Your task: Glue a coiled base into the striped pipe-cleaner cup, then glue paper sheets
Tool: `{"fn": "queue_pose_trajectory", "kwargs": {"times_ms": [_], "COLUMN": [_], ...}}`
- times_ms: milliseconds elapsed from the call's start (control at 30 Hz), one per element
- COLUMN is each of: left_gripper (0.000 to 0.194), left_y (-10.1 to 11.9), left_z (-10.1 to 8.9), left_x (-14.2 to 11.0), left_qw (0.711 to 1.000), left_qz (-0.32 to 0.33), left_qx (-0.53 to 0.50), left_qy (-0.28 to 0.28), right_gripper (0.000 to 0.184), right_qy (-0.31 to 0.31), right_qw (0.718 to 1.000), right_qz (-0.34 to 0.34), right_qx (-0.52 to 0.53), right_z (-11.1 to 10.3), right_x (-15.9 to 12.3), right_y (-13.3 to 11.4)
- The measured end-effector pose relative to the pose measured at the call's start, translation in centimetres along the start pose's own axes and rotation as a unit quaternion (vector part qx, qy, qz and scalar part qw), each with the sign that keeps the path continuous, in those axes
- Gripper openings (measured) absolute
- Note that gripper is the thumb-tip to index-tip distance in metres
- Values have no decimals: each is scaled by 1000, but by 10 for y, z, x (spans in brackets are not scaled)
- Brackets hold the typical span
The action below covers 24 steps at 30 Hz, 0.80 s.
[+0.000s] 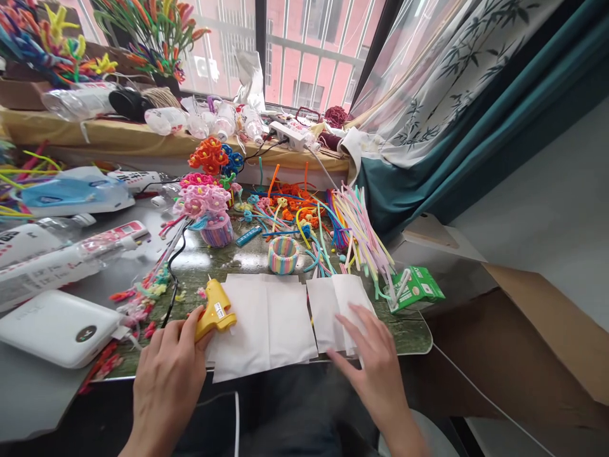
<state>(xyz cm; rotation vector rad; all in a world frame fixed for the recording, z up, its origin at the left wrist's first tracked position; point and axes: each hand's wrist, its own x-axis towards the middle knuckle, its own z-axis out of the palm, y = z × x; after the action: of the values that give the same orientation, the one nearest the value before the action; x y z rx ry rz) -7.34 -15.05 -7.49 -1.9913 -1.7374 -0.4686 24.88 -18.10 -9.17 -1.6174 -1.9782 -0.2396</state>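
Note:
My left hand is closed around the handle of a yellow hot glue gun, whose nozzle points up and away from me. White tissue sheets lie flat at the table's front edge, just right of the glue gun. Over a second, folded white tissue is my right hand, its fingers spread; whether they touch the tissue I cannot tell. Beyond the sheets stands a small round pastel-striped basket of pipe cleaners. A blue lighter lies to its left.
Pink pipe-cleaner flowers stand in a striped pot. Bundled pastel pipe cleaners and a green box are at right. A white power bank, plastic bottles and a black cord occupy the left. An open cardboard box stands beyond the right edge.

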Motion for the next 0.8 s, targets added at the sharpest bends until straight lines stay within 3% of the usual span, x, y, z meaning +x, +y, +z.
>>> {"fn": "queue_pose_trajectory", "kwargs": {"times_ms": [100, 300, 433, 567, 667, 800], "left_gripper": [45, 48, 41, 37, 37, 40], "left_y": [0, -4, -3, 0, 2, 2], "left_z": [1, -1, -4, -7, -8, -6], "left_x": [1, 2, 0, -1, -1, -2], "left_qw": [1000, 999, 998, 995, 994, 993], "left_qz": [0, -11, -39, -63, -59, -39], "left_qx": [-9, -32, -51, -75, -88, -108], "left_qy": [4, 7, 4, 3, 6, 20], "right_gripper": [36, 26, 21, 16, 19, 26], "right_qy": [-31, -9, 71, 154, 149, 109], "right_qw": [998, 995, 993, 971, 964, 974], "right_qz": [-46, -86, -26, 67, 80, 20], "right_qx": [10, 39, 92, 168, 206, 199], "right_z": [2, 2, -3, -5, -1, 8], "right_x": [0, 0, 1, 3, 4, 3], "right_y": [-6, 1, -2, -21, -38, -46]}}
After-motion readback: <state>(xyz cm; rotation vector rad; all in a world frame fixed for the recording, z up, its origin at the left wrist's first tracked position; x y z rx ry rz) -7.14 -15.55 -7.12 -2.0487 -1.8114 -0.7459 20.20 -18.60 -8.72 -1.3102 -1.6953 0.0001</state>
